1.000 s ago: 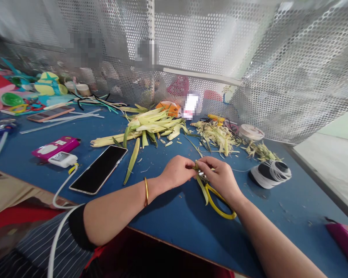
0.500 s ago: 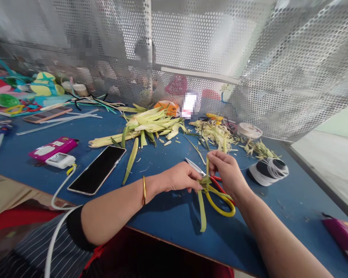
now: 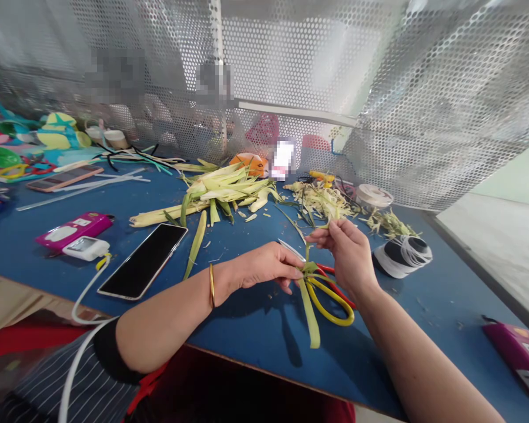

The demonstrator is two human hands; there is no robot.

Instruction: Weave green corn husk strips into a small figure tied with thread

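Note:
My left hand (image 3: 273, 265) pinches a small folded bundle of green corn husk strips between thumb and fingers, and one flat husk strip (image 3: 309, 317) hangs down from it. The fingers of my right hand (image 3: 348, 249) are closed on the upper end of a husk strip, which rises from the bundle. Under both hands lie scissors (image 3: 335, 306) with red and yellow handles; their blades are partly covered by my left hand. Behind them, a pile of corn husks (image 3: 229, 188) and a heap of shredded husk (image 3: 321, 200) rest on the blue table (image 3: 242, 329).
A black-screened phone (image 3: 144, 258) lies left of my arm, beside a magenta power strip (image 3: 74, 229) and a white cable (image 3: 77, 302). To the right are a spool of white cord (image 3: 401, 257) and another magenta power strip (image 3: 518, 358). A perforated metal screen (image 3: 291, 64) backs the table.
My right hand has drawn the upper strip end up and turned, its fingers now pointing left. My left hand still grips the bundle. The view has shifted slightly.

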